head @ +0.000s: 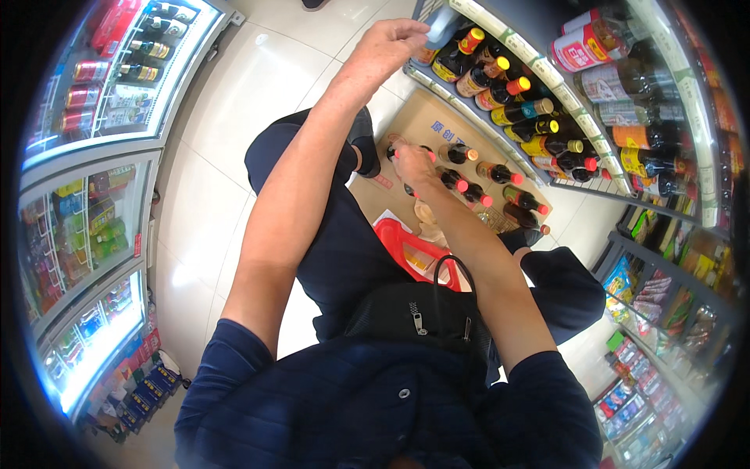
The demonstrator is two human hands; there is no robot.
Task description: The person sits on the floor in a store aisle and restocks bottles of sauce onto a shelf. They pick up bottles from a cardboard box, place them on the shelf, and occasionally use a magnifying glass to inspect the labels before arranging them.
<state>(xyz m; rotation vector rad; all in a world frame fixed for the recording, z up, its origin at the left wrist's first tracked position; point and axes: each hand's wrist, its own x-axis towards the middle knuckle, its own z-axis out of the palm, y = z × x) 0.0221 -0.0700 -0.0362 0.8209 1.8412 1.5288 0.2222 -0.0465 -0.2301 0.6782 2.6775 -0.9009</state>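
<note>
At the near end of the lower shelf [469,102], my left hand [389,50] has its fingertips at a blurred, pale translucent object [439,28]; whether it grips this is unclear. That shelf holds a row of dark sauce bottles [457,55] with yellow and red caps. Lower down, my right hand [415,167] is closed around a dark bottle [391,152] over a flattened cardboard sheet [410,123]. Several dark glass bottles with red or tan caps, such as one bottle [499,173], stand to its right on the cardboard. My right hand partly hides a few of them.
A red plastic handle [404,240] lies between my legs, near a crumpled tan item [430,223]. Glass-door drink coolers [88,217] line the left. An upper shelf [668,76] of bottles and a rack [650,264] of packaged goods stand at the right. A black waist bag [404,316] is at my lap.
</note>
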